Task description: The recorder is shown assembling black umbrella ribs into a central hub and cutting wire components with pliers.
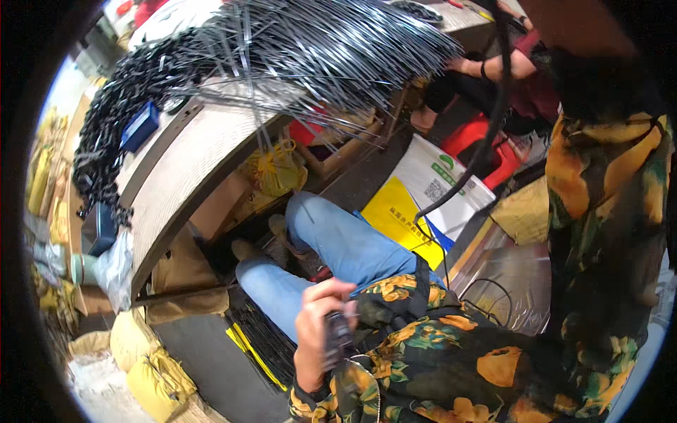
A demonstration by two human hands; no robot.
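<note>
My left hand [321, 328], low in the middle of the head view, is closed around a small black object [337, 338]. Motion smears this object, so its kind does not show. The hand is above my lap, just beyond my flower-patterned sleeve. My right arm [606, 211], in the same patterned sleeve, rises along the right side. At its upper end a dark brown patch, perhaps my right hand [582, 28], is very close to the camera; its fingers cannot be made out.
A large heap of black strips [338, 49] covers the curved table [190, 151] ahead. A blue box [139, 127] lies there. A yellow and white sack [416, 201] rests right of my knees. A black cable [499, 92] hangs in front. Another person's arm [508, 67] reaches the strips.
</note>
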